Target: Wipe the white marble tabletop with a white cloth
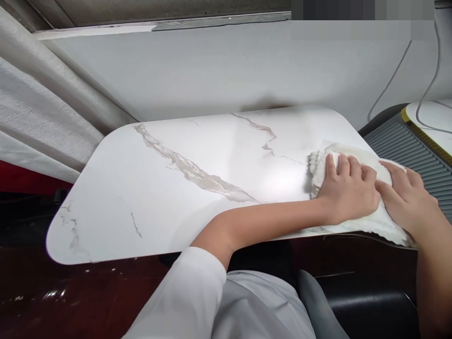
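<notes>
L hand (353,190), palm down w/ fingers slightly bent, and R hand (406,202), likewise unclenched, press side by side on a white cloth (381,223) at the R end of a marble-patterned tabletop (158,212), nr gray ribbed panel (413,153).

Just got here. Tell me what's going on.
A person's left hand and right hand are both palm down on a white cloth, at the right end of a marble-patterned table. The hands sit side by side, so close that they seem to touch. A curtain hangs by the table's left end, and a wall stands behind.
</notes>
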Available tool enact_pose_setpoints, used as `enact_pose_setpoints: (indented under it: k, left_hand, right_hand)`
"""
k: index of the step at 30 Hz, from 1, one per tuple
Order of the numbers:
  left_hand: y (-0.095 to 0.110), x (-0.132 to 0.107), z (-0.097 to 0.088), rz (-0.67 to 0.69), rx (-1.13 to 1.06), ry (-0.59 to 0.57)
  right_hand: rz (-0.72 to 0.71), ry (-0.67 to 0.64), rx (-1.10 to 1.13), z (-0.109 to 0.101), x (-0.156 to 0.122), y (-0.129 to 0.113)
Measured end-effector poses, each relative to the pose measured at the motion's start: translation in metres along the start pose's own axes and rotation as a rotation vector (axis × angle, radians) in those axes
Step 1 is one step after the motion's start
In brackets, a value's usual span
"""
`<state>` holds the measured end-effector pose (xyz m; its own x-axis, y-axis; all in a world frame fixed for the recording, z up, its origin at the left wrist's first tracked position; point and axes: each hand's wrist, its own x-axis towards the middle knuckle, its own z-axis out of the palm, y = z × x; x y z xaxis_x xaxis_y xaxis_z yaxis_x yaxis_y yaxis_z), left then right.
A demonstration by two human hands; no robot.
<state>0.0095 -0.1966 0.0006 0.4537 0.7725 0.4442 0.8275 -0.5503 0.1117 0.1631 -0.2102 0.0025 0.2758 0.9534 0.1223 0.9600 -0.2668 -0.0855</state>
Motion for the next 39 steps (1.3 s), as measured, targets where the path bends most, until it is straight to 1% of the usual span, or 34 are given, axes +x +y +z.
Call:
enact_pose_setpoints:
  k: [1,2,5,10,16,21,24,28,32,36,39]
  left_hand:
    - [-0.001,0.003,0.002,-0.002,0.004,-0.001]
    - [-0.002,0.005,0.004,-0.008,0.006,-0.003]
    - [-0.007,0.015,0.010,-0.032,-0.007,-0.018]
    - [-0.021,0.035,0.020,-0.094,-0.025,-0.032]
    - [-0.045,0.062,0.026,-0.162,-0.043,-0.076]
    - [-0.065,0.080,0.033,-0.209,-0.048,-0.070]
    - [-0.077,0.092,0.039,-0.219,-0.044,-0.069]
    - [-0.091,0.105,0.045,-0.236,-0.055,-0.090]
    - [-0.099,0.114,0.049,-0.243,-0.078,-0.091]
    - [-0.104,0.121,0.052,-0.257,-0.106,-0.096]
    - [-0.108,0.126,0.055,-0.277,-0.094,-0.119]
  right_hand:
    - [0.054,-0.060,0.048,-0.003,0.003,-0.005]
    - [0.067,-0.103,0.084,-0.007,0.006,-0.010]
    - [0.043,-0.140,0.116,-0.012,0.020,-0.020]
    - [-0.045,-0.117,0.152,-0.007,0.051,-0.028]
    - [-0.103,-0.100,0.179,0.002,0.092,-0.045]
    - [-0.161,-0.073,0.192,0.012,0.123,-0.057]
    - [-0.167,-0.058,0.197,0.015,0.138,-0.066]
    - [-0.161,-0.079,0.191,0.014,0.151,-0.080]
    - [-0.143,-0.116,0.191,0.010,0.157,-0.090]
    - [-0.173,-0.140,0.193,0.008,0.163,-0.092]
    - [-0.196,-0.149,0.201,0.013,0.172,-0.091]
